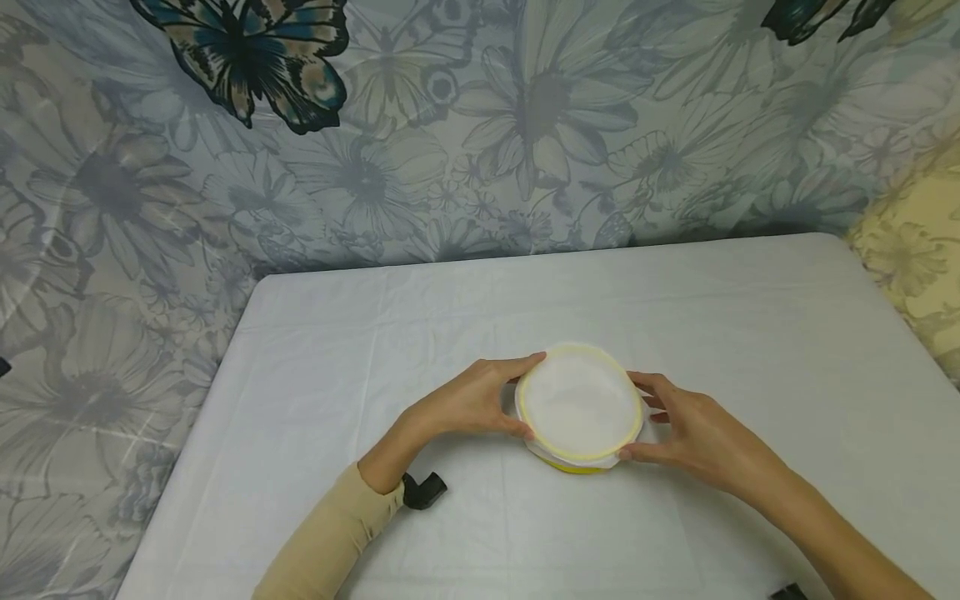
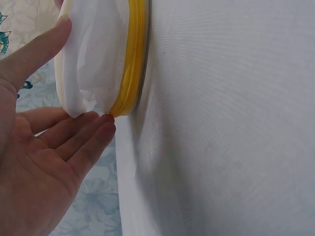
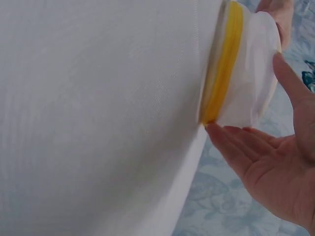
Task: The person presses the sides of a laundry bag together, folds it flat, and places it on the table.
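The left hand point(image 1: 472, 402) rests against the left side of the round yellow hoop point(image 1: 579, 403), thumb on the far rim and straight fingers point(image 2: 81, 135) touching the near edge; it cups rather than clenches. The hoop, covered with white cloth point(image 2: 93, 54) stretched over its top and hanging past the rim, sits on the white surface point(image 1: 750, 333) between both hands. The right hand point(image 1: 693, 435) mirrors this on the right side, with relaxed, nearly straight fingers point(image 3: 236, 147) touching the hoop's edge.
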Available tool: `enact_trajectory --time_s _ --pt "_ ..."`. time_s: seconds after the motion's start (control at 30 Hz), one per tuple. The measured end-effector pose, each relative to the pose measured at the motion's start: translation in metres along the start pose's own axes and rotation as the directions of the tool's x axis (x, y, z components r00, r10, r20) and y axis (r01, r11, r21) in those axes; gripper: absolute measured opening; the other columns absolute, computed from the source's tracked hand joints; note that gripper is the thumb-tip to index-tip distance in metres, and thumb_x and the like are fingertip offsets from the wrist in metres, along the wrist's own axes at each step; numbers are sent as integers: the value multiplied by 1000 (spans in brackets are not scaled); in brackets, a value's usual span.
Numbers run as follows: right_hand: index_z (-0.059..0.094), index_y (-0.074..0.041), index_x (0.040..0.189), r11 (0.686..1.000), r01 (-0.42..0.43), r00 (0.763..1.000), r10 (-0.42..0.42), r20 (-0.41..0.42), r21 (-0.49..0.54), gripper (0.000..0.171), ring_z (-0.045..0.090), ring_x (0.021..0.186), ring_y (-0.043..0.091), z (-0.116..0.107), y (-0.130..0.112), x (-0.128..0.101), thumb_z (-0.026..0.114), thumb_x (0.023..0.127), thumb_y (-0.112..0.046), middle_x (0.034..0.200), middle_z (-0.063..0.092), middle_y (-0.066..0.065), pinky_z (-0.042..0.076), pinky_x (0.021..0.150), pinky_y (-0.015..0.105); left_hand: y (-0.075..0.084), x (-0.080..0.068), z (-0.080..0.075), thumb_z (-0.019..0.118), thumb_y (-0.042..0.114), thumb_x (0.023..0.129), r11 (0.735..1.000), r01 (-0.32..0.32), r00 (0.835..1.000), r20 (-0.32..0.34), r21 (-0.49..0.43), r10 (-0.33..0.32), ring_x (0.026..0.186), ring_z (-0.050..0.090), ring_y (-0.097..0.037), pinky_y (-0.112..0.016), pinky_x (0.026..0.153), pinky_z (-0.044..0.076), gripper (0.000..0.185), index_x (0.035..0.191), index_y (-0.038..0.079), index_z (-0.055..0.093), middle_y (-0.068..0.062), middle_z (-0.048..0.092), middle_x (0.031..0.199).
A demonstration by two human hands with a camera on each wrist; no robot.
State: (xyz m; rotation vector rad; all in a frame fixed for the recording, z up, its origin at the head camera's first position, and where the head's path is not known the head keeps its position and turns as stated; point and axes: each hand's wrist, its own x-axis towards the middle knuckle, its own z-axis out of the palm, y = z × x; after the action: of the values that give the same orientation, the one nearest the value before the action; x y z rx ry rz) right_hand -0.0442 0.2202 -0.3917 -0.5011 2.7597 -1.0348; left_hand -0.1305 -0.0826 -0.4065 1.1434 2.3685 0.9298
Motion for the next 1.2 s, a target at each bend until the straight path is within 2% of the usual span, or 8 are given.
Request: enact_trajectory --time_s 0.13,0.37,0.53,0.7,1.0,1.2 --pt "45 -5 142 999 -10 1000 11 5 -34 93 70 98 24 1 1 1 81 73 -56 140 56 16 57 78 37 0 1 1 90 29 73 1000 2 1000 11 12 -2 140 38 -9 -23 112 33 103 155 6 32 -5 39 155" --pt "47 -4 141 999 -29 999 29 21 -20 93 70 92 18 2 2 4 85 71 -51 135 60 15 56 74 30 1 2 3 90 28 73 999 4 1000 15 39 -5 142 36 -12 -23 113 30 102 154 4 33 -6 39 155" --pt "46 2 142 998 -47 999 48 24 -48 99 69 95 22 4 2 6 85 69 -52 131 61 21 56 74 34 1 2 4 90 30 74 998 8 1000 15 58 -9 144 33 -16 -27 116 28 102 154 3 33 -9 37 157" --pt "46 4 141 996 -54 998 56 35 -73 100 69 98 26 5 2 9 84 69 -54 130 62 21 57 78 41 -3 2 6 90 32 74 997 21 1000 19 70 -22 146 30 -19 -31 117 28 104 155 3 30 -10 33 159" --pt "48 6 140 997 -17 999 20 36 -77 100 69 98 25 8 -2 16 83 70 -56 126 65 19 56 80 42 -5 -4 5 90 31 74 996 51 998 19 75 -53 146 30 -19 -30 117 27 104 155 2 30 -10 33 159" --pt "49 10 138 996 -7 1000 9 27 -92 98 68 100 27 12 -3 22 87 70 -48 125 64 22 56 82 44 -6 -6 5 89 30 75 995 62 998 20 83 -64 146 30 -20 -30 117 27 105 155 1 28 -11 32 159"
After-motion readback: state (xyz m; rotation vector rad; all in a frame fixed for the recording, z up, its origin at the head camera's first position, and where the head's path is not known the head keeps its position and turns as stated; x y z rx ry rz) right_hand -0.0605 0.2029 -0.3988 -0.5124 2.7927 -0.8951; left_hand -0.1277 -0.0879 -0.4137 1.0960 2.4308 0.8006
